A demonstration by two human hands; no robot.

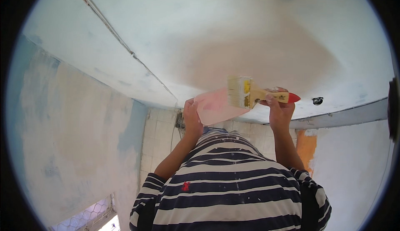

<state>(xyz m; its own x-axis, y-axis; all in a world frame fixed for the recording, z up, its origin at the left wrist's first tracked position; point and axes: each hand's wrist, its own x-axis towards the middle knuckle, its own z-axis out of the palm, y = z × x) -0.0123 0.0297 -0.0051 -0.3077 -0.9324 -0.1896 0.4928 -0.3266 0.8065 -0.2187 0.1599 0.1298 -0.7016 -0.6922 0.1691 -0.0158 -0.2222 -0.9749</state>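
My left hand [193,116] grips the near left edge of a pale pink, translucent plastic tub [221,108], which is tilted. In my right hand [278,106] is a wide paintbrush [257,94] with a wooden handle and a red tip. Its pale bristles point left and overlap the tub's right side in this view; I cannot tell whether they touch it. White paint marks the bristles and my right fingers. Both hands are in front of my chest, at about the same height.
A large pale painted surface [250,18] spreads beyond my hands, with a thin cable [112,28] along its left. A small dark fitting [317,101] sits at right. Patchy blue-and-white wall [75,118] stands left, above a window grille [83,216]. White tiles [156,137] show behind.
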